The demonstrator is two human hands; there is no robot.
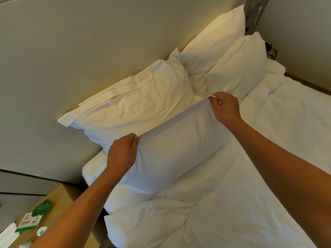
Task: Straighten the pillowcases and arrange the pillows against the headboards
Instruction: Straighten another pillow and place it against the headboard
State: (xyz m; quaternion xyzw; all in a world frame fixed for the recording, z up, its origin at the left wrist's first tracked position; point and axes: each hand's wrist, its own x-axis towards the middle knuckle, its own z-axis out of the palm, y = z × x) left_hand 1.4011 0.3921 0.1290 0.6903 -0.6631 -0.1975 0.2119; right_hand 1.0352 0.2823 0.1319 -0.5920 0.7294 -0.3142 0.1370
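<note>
Between the two hands a white pillow (179,149) is held up off the bed, its top seam stretched taut. The left hand (121,154) is closed in a pinch on the lower-left corner of that seam, and the right hand (226,109) is closed in a pinch on the upper-right corner. The pillow's long axis runs from lower left to upper right in the view, roughly in line with the headboard (89,51), and its broad face is turned toward the camera, with its bottom edge sagging onto the rumpled white duvet (232,203).

Just behind it, a second pillow (136,108) lies against the headboard, its loose pillowcase flap pointing left. Farther right, two more pillows lean up: one (211,42) against the headboard, another (238,67) propped in front of it. At lower left stands a wooden bedside table (60,196) with green-and-white printed cards (30,221) on it.
</note>
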